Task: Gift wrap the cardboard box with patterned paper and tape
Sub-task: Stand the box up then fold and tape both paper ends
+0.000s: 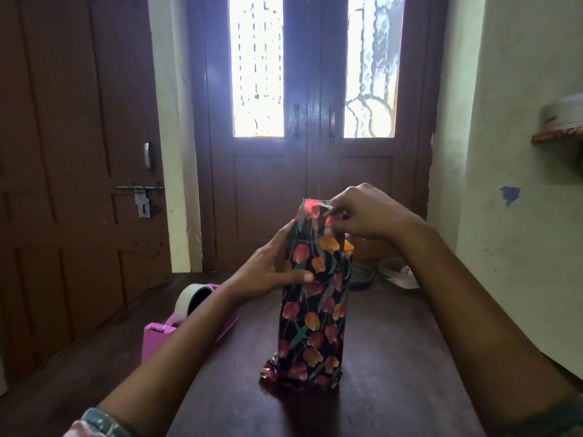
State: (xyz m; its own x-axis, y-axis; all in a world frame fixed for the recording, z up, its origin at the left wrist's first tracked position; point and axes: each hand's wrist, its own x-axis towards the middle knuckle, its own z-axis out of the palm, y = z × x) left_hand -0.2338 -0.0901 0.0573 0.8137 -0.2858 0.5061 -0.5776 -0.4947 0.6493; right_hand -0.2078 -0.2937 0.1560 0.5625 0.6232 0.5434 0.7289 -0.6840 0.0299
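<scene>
A tall box [312, 313] stands upright on the dark wooden table [394, 373], covered in black paper with red and orange tulips. The cardboard itself is hidden by the paper. Loose paper crumples at its bottom end. My left hand [268, 272] grips the box's left side near the top, thumb across the front. My right hand [362, 216] pinches the open paper flaps at the top end, fingers folded down onto them. A pink tape dispenser [176, 326] with a roll of clear tape sits on the table to the left.
Behind the box, at the table's far edge, lie a round dish [361, 275] and a bowl with paper scraps [399, 272]. Brown doors with bright glass panes stand beyond. A wall shelf [558, 134] is at the right.
</scene>
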